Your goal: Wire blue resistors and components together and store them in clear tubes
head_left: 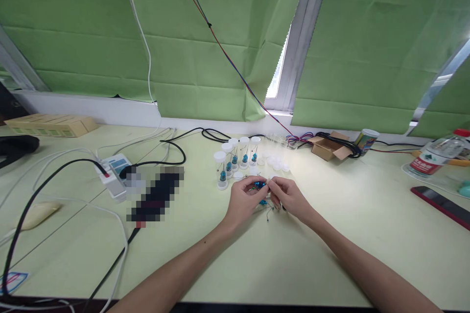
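My left hand (243, 199) is closed around a small shiny blue part (260, 184), pinched between thumb and fingers. My right hand (290, 196) meets it at the fingertips, its thumb and fingers pinched together; whatever lies between them is too small to make out. Below the hands, a second blue part (263, 202) with thin wires (268, 214) rests on the table, partly hidden by my fingers. Just behind stand several clear vials with white caps, such as the front vial (221, 171), each with a blue wired part inside. White round caps (278, 163) lie beside them.
On the left are a white power strip (112, 180), black and white cables, and a pixelated dark object (157, 196). A small open cardboard box (329, 145) and a printed can (366, 140) stand at the back right. A water bottle (433, 156) and a phone (442, 205) are far right.
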The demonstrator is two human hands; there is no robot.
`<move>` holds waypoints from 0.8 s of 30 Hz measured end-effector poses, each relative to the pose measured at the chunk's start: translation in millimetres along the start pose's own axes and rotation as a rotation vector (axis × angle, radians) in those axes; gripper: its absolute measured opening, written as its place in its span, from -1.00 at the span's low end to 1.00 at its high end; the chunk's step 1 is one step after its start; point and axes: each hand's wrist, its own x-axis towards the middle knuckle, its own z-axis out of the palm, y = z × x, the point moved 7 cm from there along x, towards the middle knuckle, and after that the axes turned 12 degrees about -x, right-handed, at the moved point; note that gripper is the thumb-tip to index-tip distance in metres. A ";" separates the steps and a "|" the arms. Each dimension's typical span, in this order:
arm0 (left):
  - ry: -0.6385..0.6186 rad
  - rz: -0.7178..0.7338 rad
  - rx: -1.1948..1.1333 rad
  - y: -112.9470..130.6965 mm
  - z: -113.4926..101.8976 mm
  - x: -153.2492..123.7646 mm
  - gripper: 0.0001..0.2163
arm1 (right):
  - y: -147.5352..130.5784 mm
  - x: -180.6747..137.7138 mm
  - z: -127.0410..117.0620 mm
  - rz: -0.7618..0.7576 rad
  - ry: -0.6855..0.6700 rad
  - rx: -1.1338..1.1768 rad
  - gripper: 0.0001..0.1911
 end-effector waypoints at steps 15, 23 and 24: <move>0.047 -0.013 -0.040 -0.6 -1.9 1.6 -0.78 | 2.8 -0.9 -1.9 0.047 0.021 0.002 -0.63; 0.049 -0.004 -0.036 -2.1 -3.8 1.2 -0.78 | -3.0 -1.9 -0.4 0.041 0.000 0.009 -0.63; 0.044 -0.005 -0.036 -1.9 -3.4 1.0 -0.78 | -3.0 -1.5 -0.2 0.035 -0.002 0.009 -0.62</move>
